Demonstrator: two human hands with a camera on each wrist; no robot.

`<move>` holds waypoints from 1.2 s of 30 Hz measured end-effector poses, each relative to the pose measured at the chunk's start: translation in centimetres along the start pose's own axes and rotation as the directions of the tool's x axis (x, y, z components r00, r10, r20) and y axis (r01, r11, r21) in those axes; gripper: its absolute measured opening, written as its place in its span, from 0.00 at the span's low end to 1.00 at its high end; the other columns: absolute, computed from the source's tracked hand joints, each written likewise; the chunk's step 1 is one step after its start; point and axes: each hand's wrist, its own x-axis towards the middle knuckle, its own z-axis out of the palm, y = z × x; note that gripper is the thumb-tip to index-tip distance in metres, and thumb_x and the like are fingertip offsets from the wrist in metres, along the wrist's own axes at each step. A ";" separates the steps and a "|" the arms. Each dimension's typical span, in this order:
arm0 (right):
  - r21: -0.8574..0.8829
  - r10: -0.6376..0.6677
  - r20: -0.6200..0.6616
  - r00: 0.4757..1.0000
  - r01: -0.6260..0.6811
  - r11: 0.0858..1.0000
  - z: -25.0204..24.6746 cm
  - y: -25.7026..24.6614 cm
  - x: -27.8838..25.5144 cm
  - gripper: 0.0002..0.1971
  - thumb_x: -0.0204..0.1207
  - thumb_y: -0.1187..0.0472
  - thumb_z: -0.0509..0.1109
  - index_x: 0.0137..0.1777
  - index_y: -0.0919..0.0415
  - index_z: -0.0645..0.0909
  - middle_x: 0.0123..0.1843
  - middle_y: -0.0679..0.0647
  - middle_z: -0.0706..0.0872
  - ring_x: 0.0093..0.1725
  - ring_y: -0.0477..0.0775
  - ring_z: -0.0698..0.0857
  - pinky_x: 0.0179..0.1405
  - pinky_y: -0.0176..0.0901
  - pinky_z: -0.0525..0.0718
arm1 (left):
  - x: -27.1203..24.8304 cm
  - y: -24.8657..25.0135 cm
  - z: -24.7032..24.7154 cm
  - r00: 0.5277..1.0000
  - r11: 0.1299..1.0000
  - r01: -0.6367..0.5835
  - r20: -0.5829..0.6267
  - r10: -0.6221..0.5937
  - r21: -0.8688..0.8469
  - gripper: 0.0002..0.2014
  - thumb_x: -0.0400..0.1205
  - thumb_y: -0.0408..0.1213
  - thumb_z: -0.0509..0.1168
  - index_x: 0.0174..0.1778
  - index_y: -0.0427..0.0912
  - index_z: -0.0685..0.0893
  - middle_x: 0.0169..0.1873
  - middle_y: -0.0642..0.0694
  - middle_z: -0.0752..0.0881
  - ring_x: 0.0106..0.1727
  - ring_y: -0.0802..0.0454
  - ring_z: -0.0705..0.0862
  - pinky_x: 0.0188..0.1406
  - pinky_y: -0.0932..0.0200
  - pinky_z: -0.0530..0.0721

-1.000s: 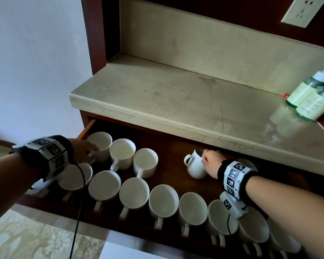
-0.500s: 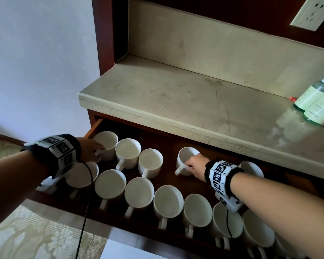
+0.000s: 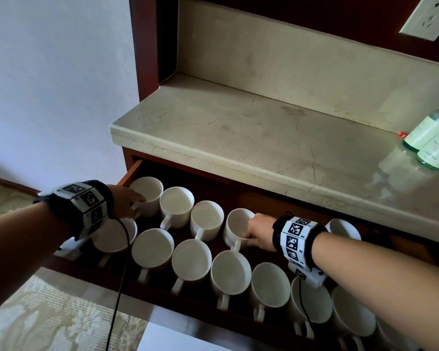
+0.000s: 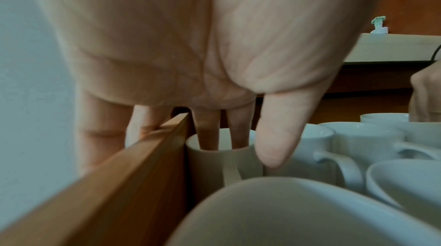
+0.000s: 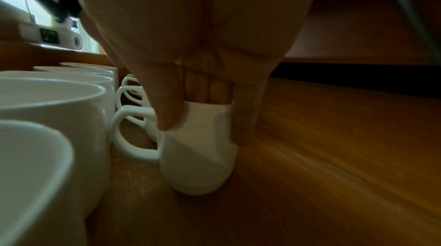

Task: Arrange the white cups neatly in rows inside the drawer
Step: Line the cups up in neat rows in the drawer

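An open wooden drawer (image 3: 128, 175) holds white cups in two rows, handles toward me. My right hand (image 3: 257, 234) grips the fourth cup of the back row (image 3: 236, 224) by its rim. Its fingers are inside and its thumb outside the cup (image 5: 198, 155), which leans a little on the drawer floor. My left hand (image 3: 128, 202) holds the far-left back cup (image 3: 147, 192). Two fingers sit inside that cup (image 4: 210, 167), the thumb (image 4: 274, 148) is outside, and the other fingers hang over the drawer's side wall (image 4: 148, 148).
One more cup (image 3: 342, 229) stands at the back right, with bare drawer floor (image 5: 334, 146) between it and the held cup. A marble counter (image 3: 264, 138) overhangs the drawer's back, with two green bottles (image 3: 433, 140) at its right end. Wrist-band cables trail over the front row.
My right hand has carried its cup leftward to stand beside the third back-row cup, handle turned toward me. My left hand has stayed on the far-left cup.
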 end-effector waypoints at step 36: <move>0.036 0.129 -0.121 0.984 -0.125 0.991 -1.2 4.4 -4.7 0.17 0.78 0.47 0.68 0.59 0.58 0.82 0.56 0.57 0.85 0.59 0.57 0.81 0.52 0.46 0.79 | -0.3 0.9 -0.6 0.999 0.999 0.037 0.040 -0.036 -0.013 0.28 0.84 0.49 0.59 0.80 0.51 0.60 0.79 0.51 0.66 0.79 0.54 0.67 0.75 0.64 0.63</move>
